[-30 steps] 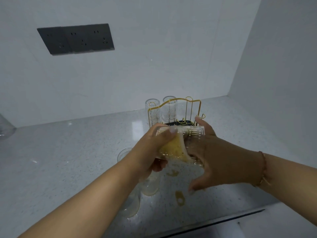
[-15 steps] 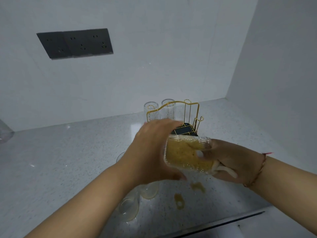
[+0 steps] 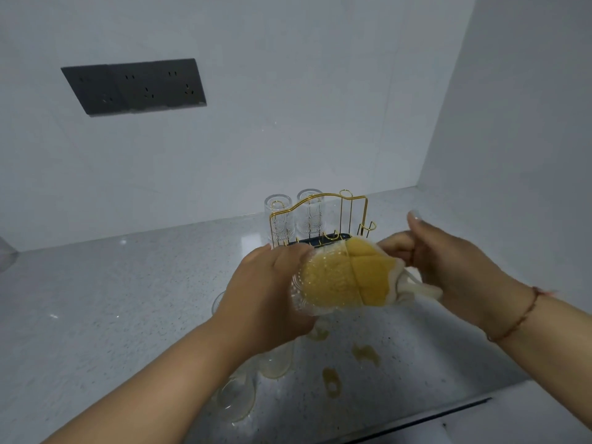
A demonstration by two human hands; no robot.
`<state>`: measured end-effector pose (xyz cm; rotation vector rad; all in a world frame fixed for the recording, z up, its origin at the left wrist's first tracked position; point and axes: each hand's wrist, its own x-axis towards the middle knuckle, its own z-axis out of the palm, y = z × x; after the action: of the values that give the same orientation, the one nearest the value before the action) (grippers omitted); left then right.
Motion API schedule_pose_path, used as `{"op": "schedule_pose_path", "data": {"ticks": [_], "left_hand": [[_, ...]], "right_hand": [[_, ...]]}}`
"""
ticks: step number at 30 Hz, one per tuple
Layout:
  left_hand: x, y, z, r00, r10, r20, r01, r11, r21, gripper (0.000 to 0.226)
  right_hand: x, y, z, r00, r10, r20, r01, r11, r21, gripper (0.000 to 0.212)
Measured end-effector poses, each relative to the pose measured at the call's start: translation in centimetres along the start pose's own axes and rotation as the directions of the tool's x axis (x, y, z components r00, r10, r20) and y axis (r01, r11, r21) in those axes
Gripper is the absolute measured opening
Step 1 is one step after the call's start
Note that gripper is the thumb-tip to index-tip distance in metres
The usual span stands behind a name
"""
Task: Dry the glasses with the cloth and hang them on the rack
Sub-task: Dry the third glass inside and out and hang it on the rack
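Note:
My left hand (image 3: pixel 266 293) grips a clear textured glass (image 3: pixel 315 282) lying on its side in the air, its mouth turned right. A yellow cloth (image 3: pixel 371 277) is stuffed into that glass and sticks out of the mouth. My right hand (image 3: pixel 448 264) holds the cloth's outer end. Behind them stands the gold wire rack (image 3: pixel 336 219) on a dark base, with two glasses (image 3: pixel 294 219) upside down on its far pegs. Several more glasses (image 3: pixel 275 360) stand on the counter beneath my left forearm, partly hidden.
The grey speckled counter (image 3: pixel 112 299) meets white walls at the back and right. A dark socket panel (image 3: pixel 134 86) sits on the back wall. Yellowish reflections (image 3: pixel 365 354) show on the counter near the front edge. A clear object (image 3: pixel 4 254) peeks in at far left.
The glass has turned so its mouth faces right. My right hand has drawn back to the right, pulling part of the cloth out of the glass.

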<state>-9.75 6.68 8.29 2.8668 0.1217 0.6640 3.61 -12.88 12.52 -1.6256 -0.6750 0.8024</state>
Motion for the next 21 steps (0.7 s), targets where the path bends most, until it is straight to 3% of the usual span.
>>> {"op": "schedule_pose_path", "data": {"ticks": [1, 3, 5, 7, 10, 13, 16, 18, 19, 21], "left_hand": [[0.0, 0.0, -0.2, 0.999, -0.031, -0.013, 0.031, 0.999, -0.013, 0.073], [0.1, 0.3, 0.0, 0.998, -0.059, -0.032, 0.059, 0.998, -0.019, 0.07], [0.1, 0.7, 0.5, 0.997, -0.064, -0.045, 0.066, 0.997, 0.05, 0.071], [0.2, 0.9, 0.8, 0.993, -0.102, -0.064, 0.111, 0.983, 0.149, 0.076], [0.6, 1.1, 1.1, 0.983, -0.157, -0.09, 0.175, 0.955, 0.241, 0.08], [0.8, 2.3, 0.1, 0.98, -0.201, -0.003, 0.201, 0.974, 0.103, 0.074], [1.0, 3.1, -1.3, 0.95, -0.288, 0.122, 0.305, 0.938, -0.163, 0.067], [1.5, 3.1, -2.1, 0.9, -0.34, 0.273, 0.426, 0.818, -0.386, 0.053], [1.6, 2.9, -2.2, 0.868, -0.348, 0.355, 0.493, 0.695, -0.523, 0.044], [1.6, 2.3, -1.9, 0.797, -0.245, 0.551, 0.603, 0.318, -0.731, 0.042]], "right_hand": [[0.2, 0.3, 0.0, 0.991, -0.093, -0.098, 0.074, 0.981, -0.182, 0.063], [0.6, 1.0, 0.6, 0.974, -0.196, -0.116, 0.132, 0.902, -0.411, 0.049], [0.8, 0.9, 2.4, 0.973, -0.225, -0.053, 0.198, 0.93, -0.31, 0.036], [1.0, 0.7, 4.1, 0.959, -0.284, -0.017, 0.274, 0.938, -0.213, 0.044], [1.5, 1.4, 5.5, 0.935, -0.344, -0.087, 0.311, 0.912, -0.267, 0.036], [1.7, 1.6, 5.9, 0.865, -0.448, -0.227, 0.371, 0.874, -0.313, 0.029], [1.8, 1.2, 5.5, 0.836, -0.499, -0.228, 0.444, 0.86, -0.252, 0.024], [1.7, 0.8, 5.0, 0.822, -0.543, -0.172, 0.502, 0.833, -0.232, 0.021], [1.6, 0.5, 4.8, 0.818, -0.559, -0.137, 0.528, 0.823, -0.207, 0.018], [1.6, -0.1, 4.1, 0.822, -0.563, -0.083, 0.552, 0.825, -0.119, 0.016]]}}
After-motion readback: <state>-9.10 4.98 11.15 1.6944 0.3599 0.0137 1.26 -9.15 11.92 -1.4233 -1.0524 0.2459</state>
